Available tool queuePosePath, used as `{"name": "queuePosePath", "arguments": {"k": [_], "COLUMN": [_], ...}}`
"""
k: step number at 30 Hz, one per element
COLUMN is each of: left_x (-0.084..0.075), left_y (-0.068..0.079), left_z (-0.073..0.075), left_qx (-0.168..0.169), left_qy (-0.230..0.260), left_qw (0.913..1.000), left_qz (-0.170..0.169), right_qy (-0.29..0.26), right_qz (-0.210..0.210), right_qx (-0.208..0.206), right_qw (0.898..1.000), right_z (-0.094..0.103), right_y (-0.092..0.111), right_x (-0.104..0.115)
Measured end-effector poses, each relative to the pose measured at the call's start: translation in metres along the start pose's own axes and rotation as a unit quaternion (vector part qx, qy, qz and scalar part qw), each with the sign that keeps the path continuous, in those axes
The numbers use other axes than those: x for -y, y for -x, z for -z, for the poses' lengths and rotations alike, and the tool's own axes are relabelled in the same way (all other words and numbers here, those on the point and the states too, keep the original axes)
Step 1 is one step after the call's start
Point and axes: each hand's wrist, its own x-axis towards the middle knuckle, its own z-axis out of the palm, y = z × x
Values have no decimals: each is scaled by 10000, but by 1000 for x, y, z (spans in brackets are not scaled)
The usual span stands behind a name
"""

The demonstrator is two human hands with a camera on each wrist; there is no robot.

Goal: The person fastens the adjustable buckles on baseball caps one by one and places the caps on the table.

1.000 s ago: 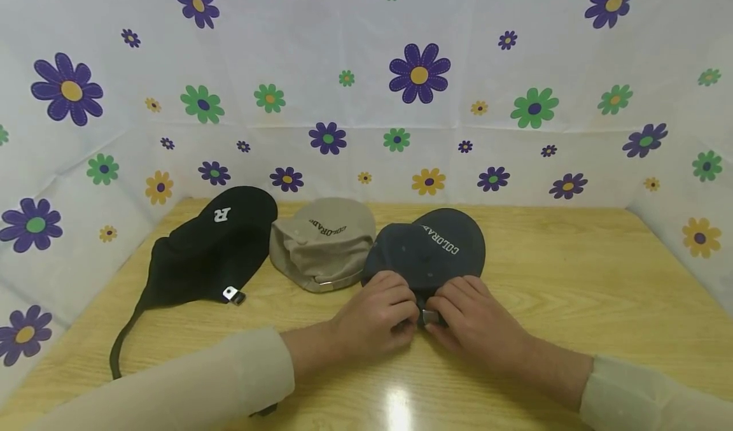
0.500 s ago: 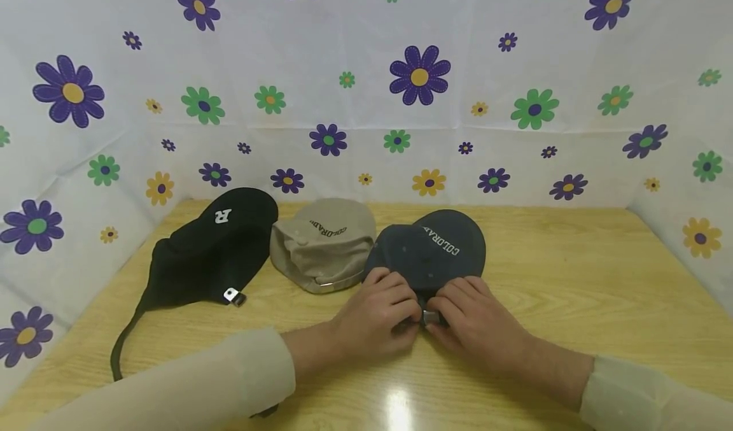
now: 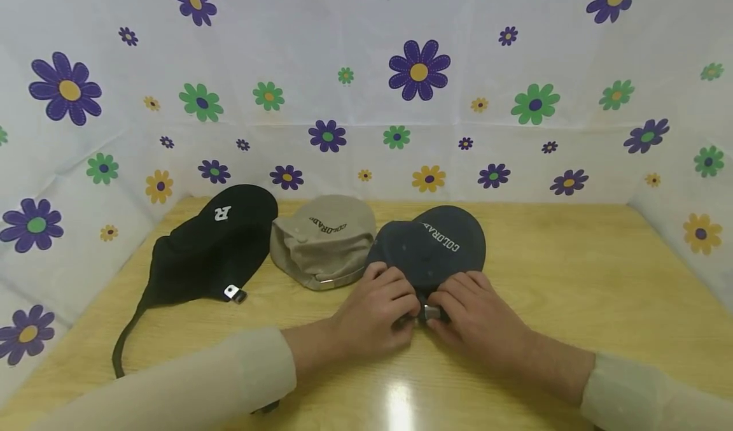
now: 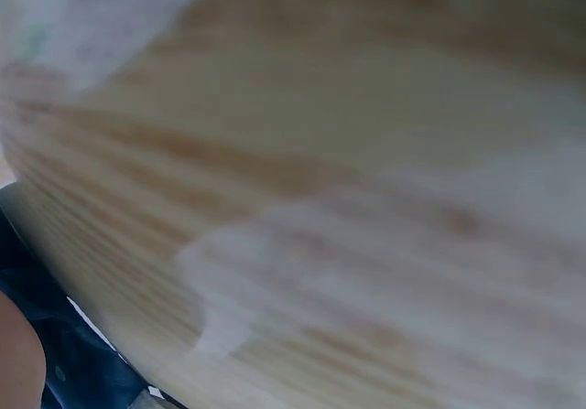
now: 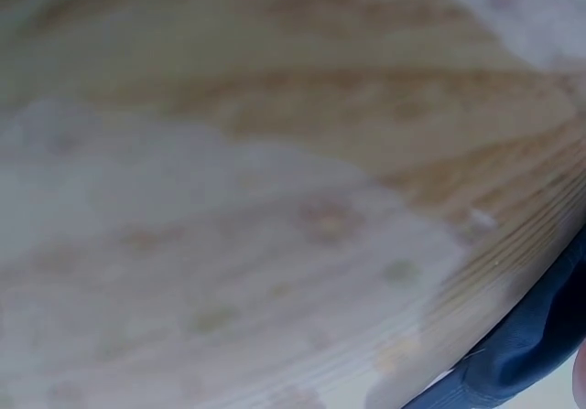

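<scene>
A navy baseball cap with "COLORADO" lettering lies on the table in the head view, its back strap toward me. My left hand grips the strap from the left with curled fingers. From the right, my right hand pinches the strap beside its metal buckle, which shows between the two hands. Parts of the strap are hidden under the fingers. The left wrist view catches a corner of the navy cap at lower left; the right wrist view has its edge at lower right.
Left of the navy cap sits a beige cap with a buckled strap. Farther left lies a black cap, its long loose strap trailing toward my left sleeve. A flowered cloth stands behind the wooden table.
Both hands stay at the navy cap's strap, with only small finger shifts. The metal buckle shows a little more between them now. The beige and black caps lie as before.
</scene>
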Motion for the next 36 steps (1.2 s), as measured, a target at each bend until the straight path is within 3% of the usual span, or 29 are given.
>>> {"name": "queuePosePath", "arguments": {"k": [6, 13, 36], "left_x": [8, 8, 0], "left_y": [-8, -5, 0], "left_z": [1, -1, -4], "left_qx": [-165, -161, -211], "left_qy": [-58, -141, 7], "left_qw": [9998, 9997, 9998], "left_qz": [-46, -117, -41], "right_qy": [-111, -302, -286], "right_qz": [49, -44, -37], "right_qx": [-271, -75, -94], "right_qw": [9996, 9995, 9995], "right_z": [3, 1, 2], "right_y": [-7, -3, 2], "right_x": [-8, -10, -4]}}
